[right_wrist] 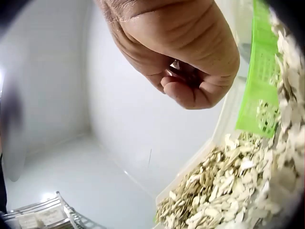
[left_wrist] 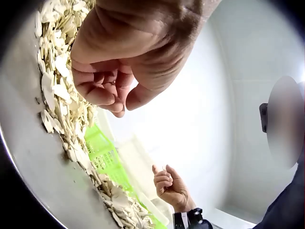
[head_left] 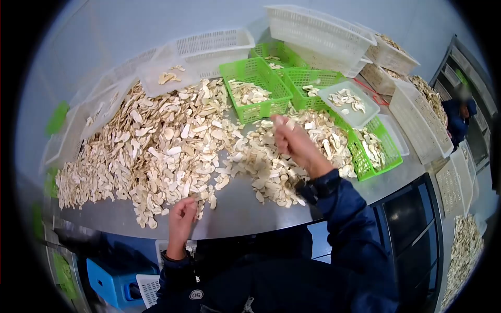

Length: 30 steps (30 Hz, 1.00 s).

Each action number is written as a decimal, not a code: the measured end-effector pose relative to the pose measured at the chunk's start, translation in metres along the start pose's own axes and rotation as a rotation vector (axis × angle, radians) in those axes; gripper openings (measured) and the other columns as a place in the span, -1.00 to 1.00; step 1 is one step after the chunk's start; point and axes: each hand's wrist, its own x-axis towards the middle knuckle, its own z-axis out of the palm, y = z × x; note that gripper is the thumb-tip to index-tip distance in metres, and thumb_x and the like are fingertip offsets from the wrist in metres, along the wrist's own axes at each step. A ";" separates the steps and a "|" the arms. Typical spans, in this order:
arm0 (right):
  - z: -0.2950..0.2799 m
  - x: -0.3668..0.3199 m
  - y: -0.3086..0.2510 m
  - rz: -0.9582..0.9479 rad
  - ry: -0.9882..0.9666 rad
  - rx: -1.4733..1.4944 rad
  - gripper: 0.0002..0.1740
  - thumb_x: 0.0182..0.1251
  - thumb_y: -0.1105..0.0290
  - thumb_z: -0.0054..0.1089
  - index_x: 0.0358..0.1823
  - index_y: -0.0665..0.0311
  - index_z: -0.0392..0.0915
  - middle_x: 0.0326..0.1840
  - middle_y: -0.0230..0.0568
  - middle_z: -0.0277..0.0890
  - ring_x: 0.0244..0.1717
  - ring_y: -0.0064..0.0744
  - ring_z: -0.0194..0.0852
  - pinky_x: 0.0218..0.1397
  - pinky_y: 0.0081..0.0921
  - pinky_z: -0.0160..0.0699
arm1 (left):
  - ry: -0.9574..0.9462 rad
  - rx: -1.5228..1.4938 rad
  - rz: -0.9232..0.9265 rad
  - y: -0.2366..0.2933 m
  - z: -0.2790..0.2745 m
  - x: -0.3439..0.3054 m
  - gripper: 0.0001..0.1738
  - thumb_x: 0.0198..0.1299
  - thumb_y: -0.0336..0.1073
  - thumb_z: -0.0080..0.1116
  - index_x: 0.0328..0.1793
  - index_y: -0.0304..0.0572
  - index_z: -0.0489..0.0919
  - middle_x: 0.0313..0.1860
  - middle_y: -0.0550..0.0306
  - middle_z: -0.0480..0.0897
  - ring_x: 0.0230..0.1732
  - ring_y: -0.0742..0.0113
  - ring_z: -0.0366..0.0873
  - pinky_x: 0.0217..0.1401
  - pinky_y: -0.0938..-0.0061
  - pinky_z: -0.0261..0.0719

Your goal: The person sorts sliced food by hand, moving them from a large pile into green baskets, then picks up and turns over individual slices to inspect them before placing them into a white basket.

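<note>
Pale, flat dried slices (head_left: pixel 172 151) lie in a broad heap at the left, with a second heap (head_left: pixel 282 172) at the middle right. Over the front edge of the left heap is the left hand (head_left: pixel 182 219); its fingers are curled, and nothing shows in them in the left wrist view (left_wrist: pixel 128 57). The right hand (head_left: pixel 297 143) is raised above the second heap, just in front of a green basket (head_left: pixel 261 86). Its fingers are curled, and a small whitish bit, seemingly a slice, shows at the fingertips in the left wrist view; the palm side is mostly hidden.
More green baskets (head_left: pixel 386 156) and a white tray (head_left: pixel 365 117) of slices stand right of the second heap. White crates (head_left: pixel 318 39) line the back and right. A blue stool (head_left: pixel 112 284) is below the metal table (head_left: pixel 235 208). Another person (head_left: pixel 459 115) is at far right.
</note>
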 end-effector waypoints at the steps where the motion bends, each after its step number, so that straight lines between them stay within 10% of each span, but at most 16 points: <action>1: 0.013 -0.012 0.008 0.025 -0.037 -0.082 -0.65 0.45 0.29 0.07 0.17 0.27 0.39 -0.51 -0.50 0.29 -0.61 -0.70 0.21 -0.59 -0.69 0.20 | 0.011 0.011 -0.016 -0.001 -0.001 -0.001 -0.80 0.36 -0.38 0.13 0.03 -0.31 0.60 -0.45 0.37 0.52 -0.47 0.66 0.38 -0.44 0.69 0.34; 6: 0.061 -0.057 0.056 0.261 -0.269 -0.218 -0.56 0.47 0.32 -0.02 0.32 0.29 0.33 -0.44 -0.46 0.38 -0.52 -0.69 0.32 -0.51 -0.69 0.31 | 0.021 0.210 0.129 -0.009 -0.002 0.005 -0.76 0.28 -0.44 0.17 0.06 -0.31 0.58 -0.31 0.35 0.50 -0.45 0.68 0.31 -0.45 0.71 0.30; 14: 0.090 -0.079 0.170 0.531 -0.278 0.149 -0.50 0.49 0.37 -0.04 0.39 0.33 0.18 -0.33 -0.40 0.44 -0.46 -0.64 0.34 -0.45 -0.67 0.37 | 0.052 0.738 0.230 0.029 0.017 0.025 -0.58 0.14 -0.42 0.15 0.17 -0.25 0.50 0.16 -0.09 0.52 -0.15 0.03 0.60 -0.17 0.35 0.58; 25: 0.072 -0.070 0.177 0.467 -0.294 0.531 -0.41 0.52 0.42 -0.07 0.51 0.22 0.03 -0.27 -0.29 0.44 -0.42 -0.54 0.35 -0.32 -0.57 0.42 | -0.150 1.469 0.577 0.018 0.025 0.108 -0.71 0.00 -0.41 0.18 -0.08 -0.06 0.64 -0.16 0.20 0.60 -0.06 0.16 0.58 -0.18 0.29 0.64; 30: 0.070 -0.071 0.181 0.450 -0.319 0.507 -0.55 0.52 0.39 -0.03 0.37 0.24 0.21 -0.32 -0.33 0.44 -0.44 -0.57 0.35 -0.35 -0.61 0.37 | -0.084 1.235 0.616 0.013 0.026 0.108 -0.73 0.08 -0.39 0.17 -0.07 -0.02 0.68 -0.29 0.14 0.66 -0.24 0.12 0.61 -0.25 0.29 0.60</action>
